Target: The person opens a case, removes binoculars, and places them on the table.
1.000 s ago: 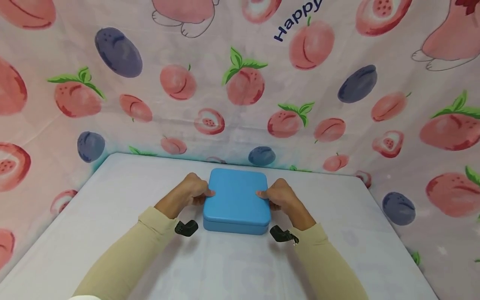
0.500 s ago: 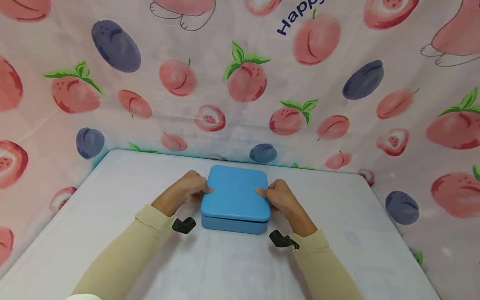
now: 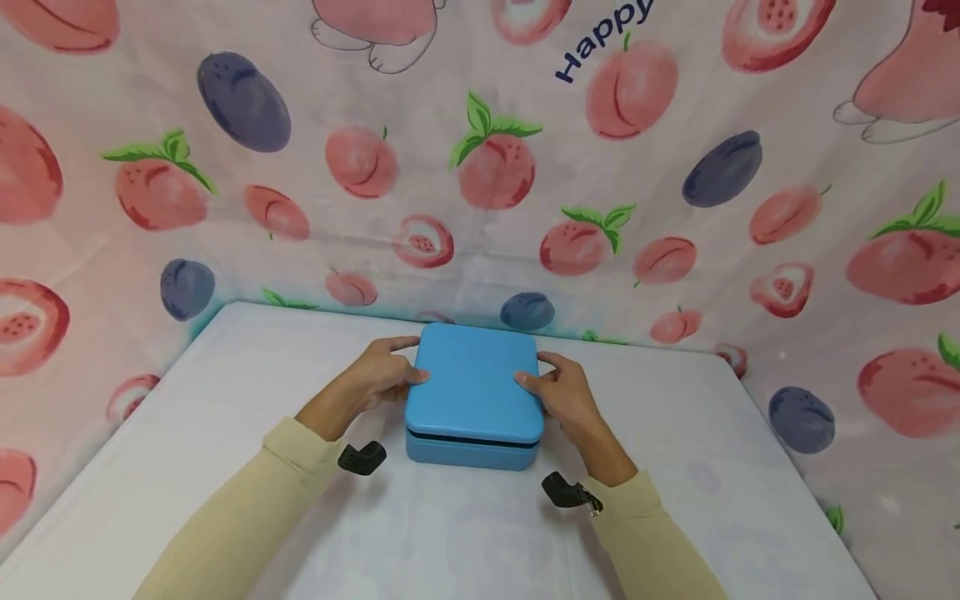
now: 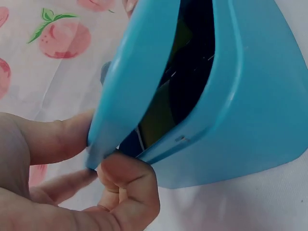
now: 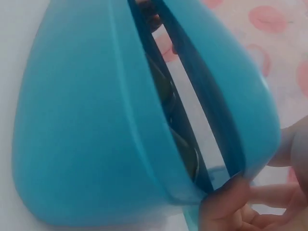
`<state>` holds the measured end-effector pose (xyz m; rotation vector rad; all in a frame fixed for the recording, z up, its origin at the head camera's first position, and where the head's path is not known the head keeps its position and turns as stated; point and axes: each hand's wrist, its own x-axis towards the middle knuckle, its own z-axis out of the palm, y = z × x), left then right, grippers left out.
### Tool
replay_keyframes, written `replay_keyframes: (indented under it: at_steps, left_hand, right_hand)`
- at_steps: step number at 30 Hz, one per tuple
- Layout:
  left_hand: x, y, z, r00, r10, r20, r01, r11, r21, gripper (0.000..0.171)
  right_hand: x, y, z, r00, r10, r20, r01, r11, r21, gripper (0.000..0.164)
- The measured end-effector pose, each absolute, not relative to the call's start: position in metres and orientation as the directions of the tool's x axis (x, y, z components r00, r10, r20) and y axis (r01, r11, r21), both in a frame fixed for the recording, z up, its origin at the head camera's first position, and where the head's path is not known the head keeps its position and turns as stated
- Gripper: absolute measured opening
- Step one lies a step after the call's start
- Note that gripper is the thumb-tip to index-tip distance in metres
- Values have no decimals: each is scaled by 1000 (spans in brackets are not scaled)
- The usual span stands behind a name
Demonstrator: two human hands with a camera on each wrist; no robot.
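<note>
On the table in the head view sits a blue rectangular box (image 3: 471,454), its blue lid (image 3: 476,383) raised, with a dark gap along the front. My left hand (image 3: 382,371) pinches the lid's left edge, thumb on top and fingers beneath the rim. At the opposite edge my right hand (image 3: 564,392) holds the lid the same way. Both wrist views show the lid apart from the box body (image 4: 250,125) near the fingers. Inside, dark curved objects (image 5: 185,151) show through the gap in the right wrist view; their kind is unclear.
A white-covered table (image 3: 472,533) carries the box near its back edge. Behind it and at both sides hangs a pink cloth (image 3: 465,275) printed with peaches and plums. A black wrist camera (image 3: 362,457) sits by the left cuff, another black camera (image 3: 566,490) by the right.
Both hands have raised the lid off the box body; the front gap opened and widened. The index fingers of both hands have stretched out toward the back along the lid's sides.
</note>
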<state>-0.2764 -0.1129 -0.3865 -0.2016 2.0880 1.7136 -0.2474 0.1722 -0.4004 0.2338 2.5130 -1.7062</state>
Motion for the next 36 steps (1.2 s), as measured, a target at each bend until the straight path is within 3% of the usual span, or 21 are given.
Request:
replay_keyframes:
  at_steps: [17,36]
  left_hand:
    - [-266,-137,-375,-932,232,-280,-248,157,956,80]
    - [-252,-192,-358,-904,359,-235,-198,137,971,78]
  right_hand:
    - [-236,166,-377,-984,20,-177,178,186,-966,73]
    - [-230,129,-366,-984,-81,-157,148,101,-984,71]
